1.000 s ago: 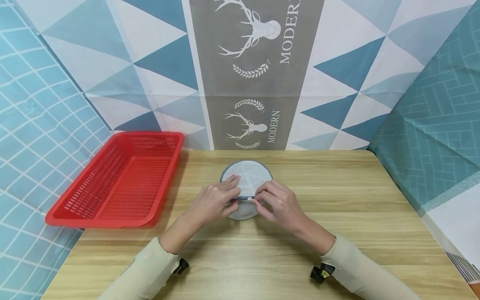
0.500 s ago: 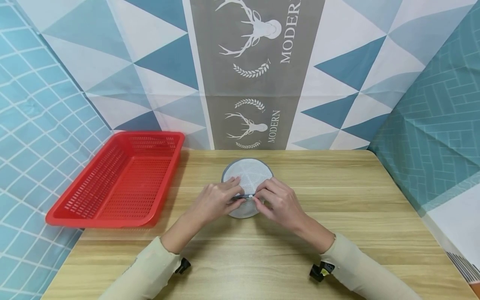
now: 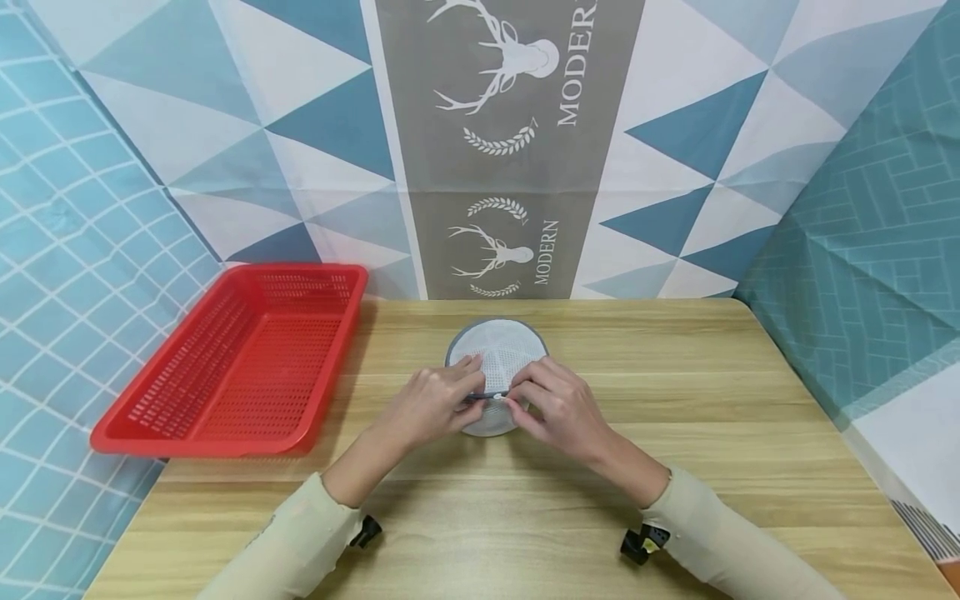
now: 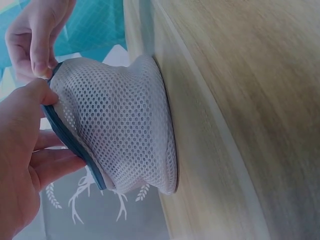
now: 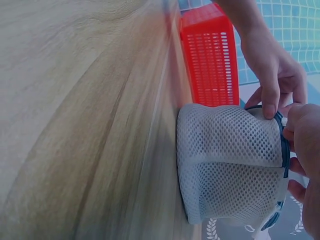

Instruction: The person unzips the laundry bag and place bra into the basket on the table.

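A white mesh laundry bag (image 3: 495,343) with dark blue trim stands on the table in the head view, its round base down in both wrist views. My left hand (image 3: 431,402) pinches the trimmed upper edge, thumb on the near side. Close beside it, my right hand (image 3: 558,410) pinches the same edge at a small white zipper pull (image 3: 498,397). The blue zipper edge (image 4: 75,142) runs under the left fingers in the left wrist view. In the right wrist view, mesh side walls (image 5: 225,155) bulge with soft folds. Fingers partly cover the zipper; the bag's inside is hidden.
A red plastic basket (image 3: 318,417) with slotted walls stands at the table's left side. The wood-grain table (image 3: 675,367) meets a patterned backdrop (image 3: 517,167) at the back. Tiled cloths hang left and right.
The mesh bag has shifted slightly to the right and away from me. Both hands keep their pinch on its edge, with only small finger movements.
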A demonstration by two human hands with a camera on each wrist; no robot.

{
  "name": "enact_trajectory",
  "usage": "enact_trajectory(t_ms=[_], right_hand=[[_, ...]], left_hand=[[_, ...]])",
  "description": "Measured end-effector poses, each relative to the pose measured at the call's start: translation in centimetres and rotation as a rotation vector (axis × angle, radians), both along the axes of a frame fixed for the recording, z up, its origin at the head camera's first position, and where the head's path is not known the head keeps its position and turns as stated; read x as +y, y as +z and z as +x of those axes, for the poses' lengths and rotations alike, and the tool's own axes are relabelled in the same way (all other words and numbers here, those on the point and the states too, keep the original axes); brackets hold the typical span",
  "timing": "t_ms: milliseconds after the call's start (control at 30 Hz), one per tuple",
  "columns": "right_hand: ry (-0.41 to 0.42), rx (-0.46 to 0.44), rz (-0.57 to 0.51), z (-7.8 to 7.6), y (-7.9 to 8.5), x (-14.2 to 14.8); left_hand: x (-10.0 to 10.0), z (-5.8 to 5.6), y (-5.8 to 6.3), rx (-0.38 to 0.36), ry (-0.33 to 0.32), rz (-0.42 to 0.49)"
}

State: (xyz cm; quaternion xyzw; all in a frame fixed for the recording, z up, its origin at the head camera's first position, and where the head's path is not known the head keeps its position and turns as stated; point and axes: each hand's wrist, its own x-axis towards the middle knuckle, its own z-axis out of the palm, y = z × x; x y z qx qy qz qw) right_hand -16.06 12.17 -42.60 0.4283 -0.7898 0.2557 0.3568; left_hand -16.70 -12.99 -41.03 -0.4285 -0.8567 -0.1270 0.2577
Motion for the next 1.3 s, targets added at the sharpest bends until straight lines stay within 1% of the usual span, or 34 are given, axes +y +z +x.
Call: enact_trajectory(t_ms=[433, 667, 767, 900, 967, 1033, 1300], right_hand=[[-0.005, -0.005, 0.000, -0.10, 0.06, 0.32], [0.003, 0.004, 0.002, -0.12, -0.01, 0.24], [0.007, 0.012, 0.001, -0.19, -0.10, 0.15], [0.007, 0.017, 0.011, -0.23, -0.20, 0.00], [0.004, 0.013, 0.017, -0.21, -0.24, -0.06], [-0.001, 0.006, 0.021, -0.14, -0.22, -0.14], [-0.005, -0.002, 0.021, 0.00, -0.29, -0.22]], left_hand=[[-0.13, 0.07, 0.00, -0.013, 0.013, 0.030], [-0.22, 0.07, -0.13, -0.016, 0.026, 0.022], [-0.28, -0.01, -0.23, 0.007, 0.054, 0.006], [-0.25, -0.13, -0.31, 0.075, 0.115, -0.028], [-0.18, -0.15, -0.29, 0.094, 0.128, -0.037], [-0.07, -0.13, -0.22, 0.093, 0.124, -0.040], [0.13, 0.12, 0.07, 0.054, 0.063, -0.048]])
